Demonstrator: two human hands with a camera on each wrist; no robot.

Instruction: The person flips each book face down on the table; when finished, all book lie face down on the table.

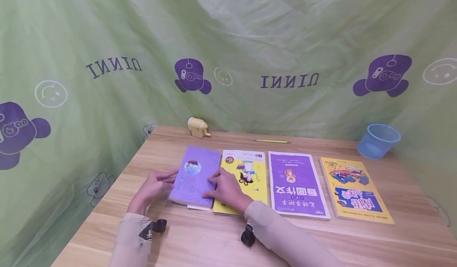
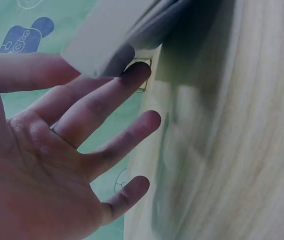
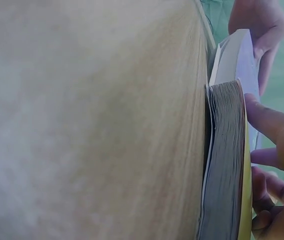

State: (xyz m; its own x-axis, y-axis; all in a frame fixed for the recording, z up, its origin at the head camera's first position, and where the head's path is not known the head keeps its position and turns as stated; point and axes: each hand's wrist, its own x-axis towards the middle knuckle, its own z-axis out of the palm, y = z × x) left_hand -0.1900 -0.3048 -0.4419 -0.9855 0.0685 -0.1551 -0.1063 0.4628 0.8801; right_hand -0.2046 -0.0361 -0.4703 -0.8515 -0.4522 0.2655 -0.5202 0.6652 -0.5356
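A purple book (image 1: 194, 175) with a round picture lies at the left end of a row of books, its left side tilted up. My left hand (image 1: 154, 188) pinches its left edge between thumb and forefingers; in the left wrist view the other fingers (image 2: 127, 137) spread free. My right hand (image 1: 228, 189) reaches over the yellow book (image 1: 257, 179), thumb and index fingertips resting on the purple cover near its right edge. In the right wrist view, the thick page block (image 3: 224, 165) of the yellow book stands in front. A white edge (image 1: 199, 208) shows under the purple book.
Right of these lie a purple-and-white book (image 1: 298, 183) and an orange-yellow book (image 1: 357, 191). Along the back are a cream pencil sharpener (image 1: 198, 127) with a crank, a yellow pencil (image 1: 272, 141) and a blue translucent cup (image 1: 378, 141). A green curtain (image 1: 250, 29) hangs behind the wooden table (image 1: 200, 243).
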